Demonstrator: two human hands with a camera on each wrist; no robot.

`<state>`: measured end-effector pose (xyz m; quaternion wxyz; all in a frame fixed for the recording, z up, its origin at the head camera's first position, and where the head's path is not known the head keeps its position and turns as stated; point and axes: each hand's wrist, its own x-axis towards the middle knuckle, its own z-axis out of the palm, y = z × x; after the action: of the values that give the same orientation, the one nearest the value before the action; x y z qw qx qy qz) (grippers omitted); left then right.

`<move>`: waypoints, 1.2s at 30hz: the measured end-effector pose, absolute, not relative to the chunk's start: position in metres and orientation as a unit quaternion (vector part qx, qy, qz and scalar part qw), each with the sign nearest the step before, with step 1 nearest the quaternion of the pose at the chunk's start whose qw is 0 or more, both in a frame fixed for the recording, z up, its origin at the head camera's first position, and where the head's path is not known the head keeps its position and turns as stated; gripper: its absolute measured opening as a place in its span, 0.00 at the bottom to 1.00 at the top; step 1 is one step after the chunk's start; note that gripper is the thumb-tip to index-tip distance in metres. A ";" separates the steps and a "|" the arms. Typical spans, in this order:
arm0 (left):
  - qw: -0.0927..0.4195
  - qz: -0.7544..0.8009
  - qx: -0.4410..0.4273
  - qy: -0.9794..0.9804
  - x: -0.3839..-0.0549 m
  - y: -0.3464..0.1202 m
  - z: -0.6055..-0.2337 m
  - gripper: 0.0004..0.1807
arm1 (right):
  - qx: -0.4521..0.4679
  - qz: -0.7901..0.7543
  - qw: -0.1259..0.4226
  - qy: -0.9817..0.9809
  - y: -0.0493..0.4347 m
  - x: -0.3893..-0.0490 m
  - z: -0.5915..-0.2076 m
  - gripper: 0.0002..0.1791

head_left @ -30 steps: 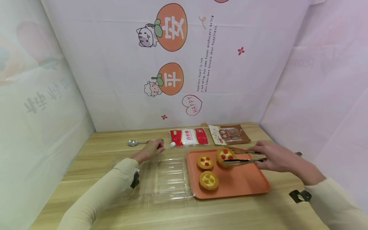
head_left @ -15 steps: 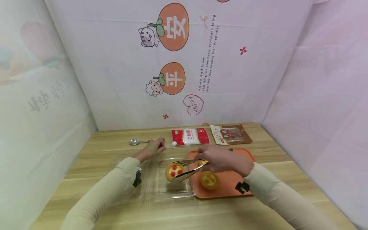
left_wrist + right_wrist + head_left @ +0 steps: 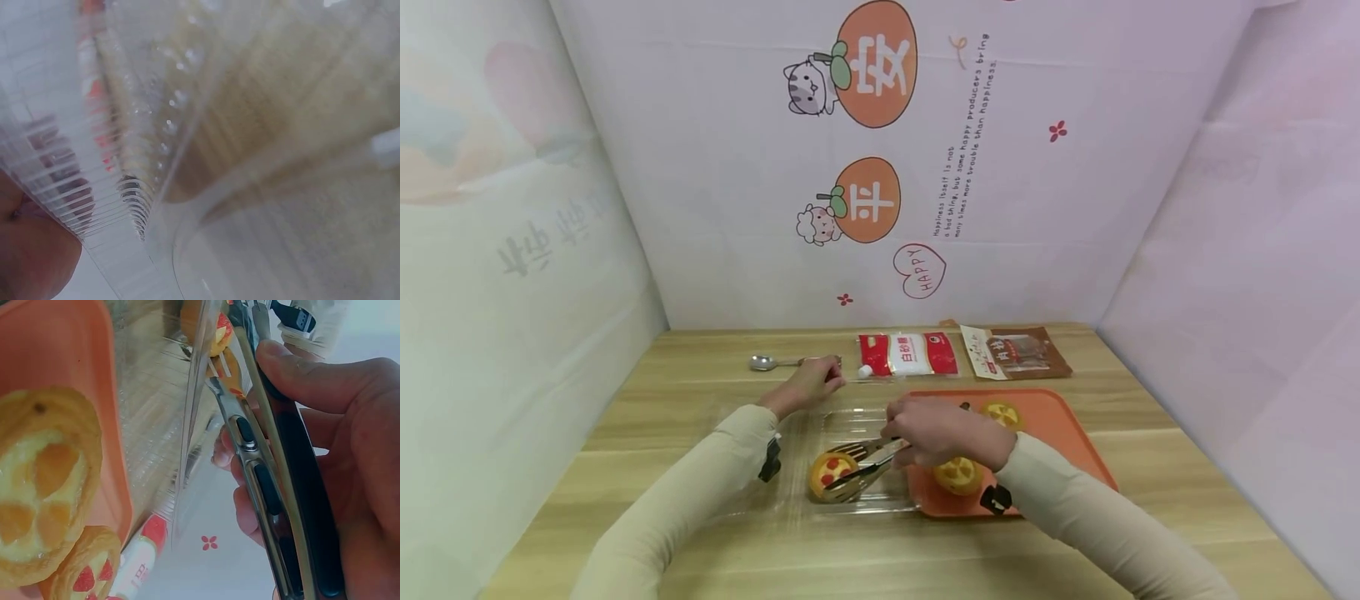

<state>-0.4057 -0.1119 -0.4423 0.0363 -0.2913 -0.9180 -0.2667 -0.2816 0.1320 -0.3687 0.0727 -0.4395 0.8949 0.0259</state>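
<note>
In the head view my right hand (image 3: 931, 429) grips metal tongs (image 3: 880, 454) with dark handle grips. The jaws of the tongs hold an egg tart with red fruit (image 3: 833, 473) low over the near left corner of a clear plastic box (image 3: 880, 506). My left hand (image 3: 817, 380) pinches the far edge of the box's clear plastic; a fingertip (image 3: 37, 256) shows beside the ribbed plastic in the left wrist view. Tarts with yellow fruit (image 3: 958, 475) lie on an orange tray (image 3: 1060, 450); a red-topped tart (image 3: 84, 569) shows in the right wrist view.
Behind the box a spoon (image 3: 763, 362) lies on the wooden table, near a red and white sugar bag (image 3: 907, 355). A brown packet (image 3: 1022, 352) stands farther right. The tray adjoins the box's right side. Printed cloth walls surround the table.
The right hand has carried the tart in the tongs leftward from the tray and lowered it toward the near left of the clear box. The left hand stays at the box's far edge.
</note>
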 end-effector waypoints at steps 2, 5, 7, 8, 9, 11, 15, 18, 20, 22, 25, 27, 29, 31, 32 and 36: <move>0.033 -0.267 -0.289 -0.919 -0.405 -0.111 -0.441 0.04 | -0.435 0.026 0.075 0.897 0.132 -0.281 -0.368 0.18; 0.025 -0.268 -0.285 -0.920 -0.404 -0.111 -0.439 0.04 | -0.426 0.024 0.078 0.901 0.132 -0.280 -0.368 0.18; 0.022 -0.267 -0.283 -0.921 -0.403 -0.111 -0.438 0.04 | -0.421 0.024 0.076 0.904 0.132 -0.279 -0.369 0.19; 0.022 -0.267 -0.283 -0.921 -0.403 -0.111 -0.438 0.04 | -0.418 0.027 0.073 0.905 0.132 -0.279 -0.369 0.20; 0.021 -0.267 -0.283 -0.921 -0.403 -0.111 -0.438 0.04 | -0.416 0.030 0.069 0.906 0.132 -0.279 -0.370 0.20; 0.021 -0.268 -0.285 -0.920 -0.403 -0.111 -0.438 0.04 | -0.416 0.037 0.059 0.907 0.133 -0.279 -0.372 0.22; 0.019 -0.274 -0.286 -0.918 -0.404 -0.111 -0.439 0.04 | -0.420 0.046 0.041 0.905 0.133 -0.278 -0.374 0.25; 0.020 -0.278 -0.287 -0.917 -0.404 -0.111 -0.440 0.04 | -0.420 0.043 0.033 0.906 0.134 -0.279 -0.375 0.25; 0.023 -0.277 -0.288 -0.916 -0.404 -0.111 -0.440 0.04 | -0.419 0.041 0.029 0.907 0.134 -0.279 -0.375 0.26; 0.026 -0.276 -0.289 -0.916 -0.405 -0.111 -0.441 0.04 | -0.418 0.037 0.025 0.908 0.134 -0.279 -0.375 0.26; 0.030 -0.276 -0.291 -0.916 -0.405 -0.111 -0.442 0.04 | -0.421 0.035 0.019 0.906 0.134 -0.279 -0.376 0.27; 0.030 -0.278 -0.291 -0.915 -0.406 -0.111 -0.443 0.04 | -0.424 0.035 0.014 0.905 0.135 -0.279 -0.376 0.27; 0.034 -0.279 -0.291 -0.914 -0.406 -0.112 -0.444 0.04 | -0.429 0.037 0.008 0.903 0.135 -0.279 -0.376 0.26; 0.038 -0.281 -0.292 -0.913 -0.406 -0.112 -0.445 0.05 | -0.433 0.038 0.002 0.901 0.136 -0.278 -0.375 0.26; 0.040 -0.283 -0.293 -0.912 -0.405 -0.112 -0.445 0.05 | -0.435 0.038 -0.001 0.900 0.136 -0.278 -0.375 0.26; 0.041 -0.283 -0.292 -0.912 -0.406 -0.112 -0.446 0.05 | -0.441 0.036 -0.013 0.897 0.136 -0.277 -0.375 0.26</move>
<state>-0.4059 -0.1121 -0.4457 0.0413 -0.2925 -0.9124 -0.2835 -0.2771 0.1364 -0.3750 -0.0131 -0.4412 0.8966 0.0357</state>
